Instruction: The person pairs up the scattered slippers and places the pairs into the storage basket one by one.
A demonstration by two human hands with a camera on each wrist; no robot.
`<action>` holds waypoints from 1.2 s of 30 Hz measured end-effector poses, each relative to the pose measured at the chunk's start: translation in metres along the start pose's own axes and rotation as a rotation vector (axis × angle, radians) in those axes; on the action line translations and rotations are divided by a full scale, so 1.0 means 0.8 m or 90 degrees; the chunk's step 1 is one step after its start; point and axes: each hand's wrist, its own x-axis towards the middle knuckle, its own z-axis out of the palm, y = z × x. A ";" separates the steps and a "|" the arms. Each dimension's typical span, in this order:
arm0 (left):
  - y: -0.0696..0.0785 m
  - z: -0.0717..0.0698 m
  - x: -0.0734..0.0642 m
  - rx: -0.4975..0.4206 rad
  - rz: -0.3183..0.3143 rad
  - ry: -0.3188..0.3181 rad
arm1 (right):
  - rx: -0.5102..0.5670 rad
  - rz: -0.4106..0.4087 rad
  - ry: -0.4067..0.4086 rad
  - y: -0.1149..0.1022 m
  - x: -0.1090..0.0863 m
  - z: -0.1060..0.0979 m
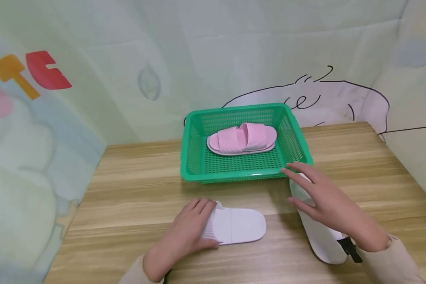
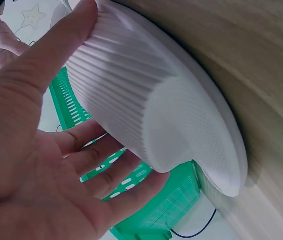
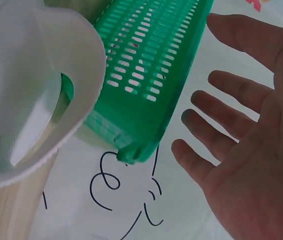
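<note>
A white slipper (image 1: 246,225) with a ribbed strap lies on the wooden table, its open heel end pointing right. My left hand (image 1: 189,227) grips it across the strap, thumb on the near side and fingers on the far side; the left wrist view shows the ribbed strap (image 2: 126,85) between thumb and fingertips. My right hand (image 1: 323,197) hovers over a second white slipper (image 1: 321,240), hiding its middle, with fingers spread and holding nothing. In the right wrist view that slipper (image 3: 81,35) stands beside the basket, apart from the fingers.
A green plastic basket (image 1: 241,173) with slotted walls stands at the back of the table (image 1: 135,173). Pink slippers (image 1: 230,140) lie inside it, toward the back. Behind the table hangs a printed cloth (image 1: 177,59) with cartoon drawings and coloured letters.
</note>
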 end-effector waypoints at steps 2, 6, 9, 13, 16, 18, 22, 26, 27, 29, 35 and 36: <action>0.001 -0.001 0.001 -0.002 -0.005 -0.005 | 0.001 0.005 0.017 0.001 -0.003 -0.004; 0.002 -0.002 0.002 -0.001 -0.011 -0.019 | -0.008 0.019 0.022 0.000 -0.008 -0.010; 0.001 -0.003 0.002 -0.001 -0.012 -0.023 | -0.019 0.009 0.003 0.001 -0.012 -0.010; 0.001 -0.003 0.002 -0.010 -0.014 -0.019 | -0.026 0.009 -0.056 0.008 -0.018 -0.008; 0.000 -0.002 0.002 -0.018 -0.015 -0.016 | -0.028 0.049 -0.116 0.014 -0.024 -0.005; 0.000 -0.001 0.002 -0.021 -0.014 -0.015 | -0.028 0.083 -0.149 0.017 -0.028 -0.003; 0.001 0.001 0.003 -0.023 -0.013 -0.011 | -0.029 0.116 -0.171 0.026 -0.035 0.004; 0.001 0.002 0.004 -0.024 -0.014 -0.015 | -0.032 0.082 -0.131 0.037 -0.041 0.013; 0.001 0.002 0.004 -0.024 -0.015 -0.016 | -0.034 0.071 -0.117 0.040 -0.042 0.015; 0.001 0.002 0.004 -0.025 -0.016 -0.019 | -0.037 0.049 -0.087 0.045 -0.044 0.019; 0.002 -0.001 0.004 -0.022 -0.017 -0.017 | -0.048 0.043 -0.063 0.051 -0.041 0.020; 0.002 -0.001 0.004 -0.020 -0.016 -0.016 | -0.050 0.051 -0.068 0.051 -0.039 0.018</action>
